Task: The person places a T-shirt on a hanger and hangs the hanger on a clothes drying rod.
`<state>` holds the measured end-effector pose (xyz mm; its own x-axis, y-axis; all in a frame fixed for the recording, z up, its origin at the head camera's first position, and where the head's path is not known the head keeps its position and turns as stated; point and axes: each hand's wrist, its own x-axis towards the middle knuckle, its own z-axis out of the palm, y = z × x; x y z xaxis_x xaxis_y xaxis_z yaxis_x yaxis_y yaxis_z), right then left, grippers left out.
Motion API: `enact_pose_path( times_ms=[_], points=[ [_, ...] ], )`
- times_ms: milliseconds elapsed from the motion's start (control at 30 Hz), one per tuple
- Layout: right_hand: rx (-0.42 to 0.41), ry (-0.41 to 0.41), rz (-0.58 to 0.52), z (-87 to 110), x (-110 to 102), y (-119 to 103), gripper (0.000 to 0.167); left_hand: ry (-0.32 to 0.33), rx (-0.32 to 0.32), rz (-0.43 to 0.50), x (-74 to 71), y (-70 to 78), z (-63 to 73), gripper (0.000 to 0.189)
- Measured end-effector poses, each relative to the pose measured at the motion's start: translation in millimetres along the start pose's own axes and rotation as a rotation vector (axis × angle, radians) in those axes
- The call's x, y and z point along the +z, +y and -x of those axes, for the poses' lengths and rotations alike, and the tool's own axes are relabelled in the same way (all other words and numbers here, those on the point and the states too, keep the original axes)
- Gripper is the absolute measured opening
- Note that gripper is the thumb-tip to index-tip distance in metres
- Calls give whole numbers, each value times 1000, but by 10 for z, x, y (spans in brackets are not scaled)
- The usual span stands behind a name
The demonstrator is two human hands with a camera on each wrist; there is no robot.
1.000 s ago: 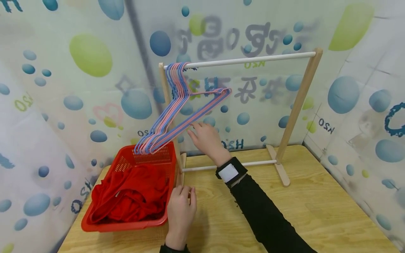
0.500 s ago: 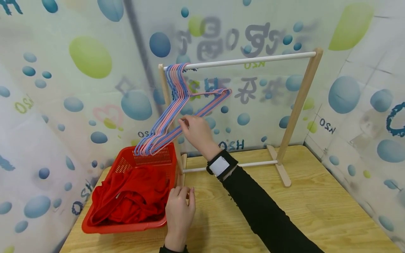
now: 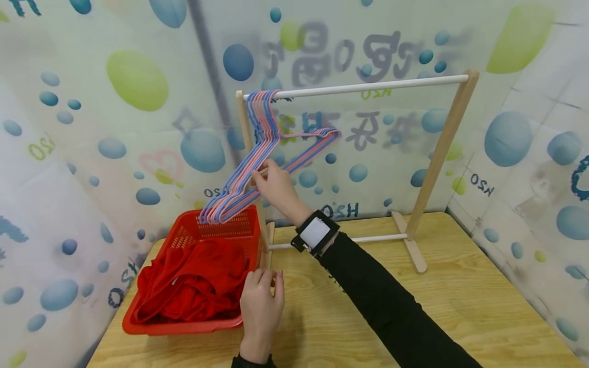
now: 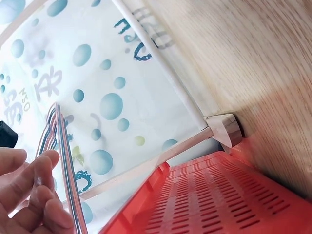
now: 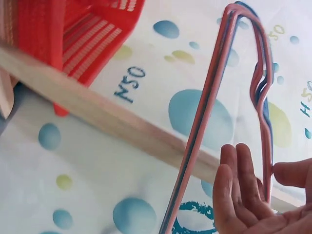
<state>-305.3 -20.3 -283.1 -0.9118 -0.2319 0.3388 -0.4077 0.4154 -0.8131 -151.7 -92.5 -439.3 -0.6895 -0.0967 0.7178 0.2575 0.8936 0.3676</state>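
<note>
Several blue and pink clothes hangers hang bunched at the left end of a rack's white rail. My right hand is at the nearer hangers, its thumb and index finger pinching one arm of the bunch. In the right wrist view the thumb of the right hand touches the hanger wire; the other fingers reach inside the hanger. My left hand hovers beside the red basket, fingers loosely curled with nothing in them. A red cloth lies crumpled in the basket.
The rack's left wooden post rises beside the basket; its right post stands farther right. A lower white bar joins them near the wooden table. Patterned sheets enclose the back and sides.
My right hand has moved left and slightly up along the hangers, bringing thumb and finger onto the wire. The left hand has stayed by the basket. The head view has shifted slightly.
</note>
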Motion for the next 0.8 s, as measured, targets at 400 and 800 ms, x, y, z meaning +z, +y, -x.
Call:
enact_pose_path(
  times_ms=[400,800],
  points=[
    [204,-47,-353,7,-24,-115,21,-6,-21,10,-31,38,-12,18],
    [186,49,-637,107,4,-143,24,-12,-22,2,-19,23,7,19]
  ],
)
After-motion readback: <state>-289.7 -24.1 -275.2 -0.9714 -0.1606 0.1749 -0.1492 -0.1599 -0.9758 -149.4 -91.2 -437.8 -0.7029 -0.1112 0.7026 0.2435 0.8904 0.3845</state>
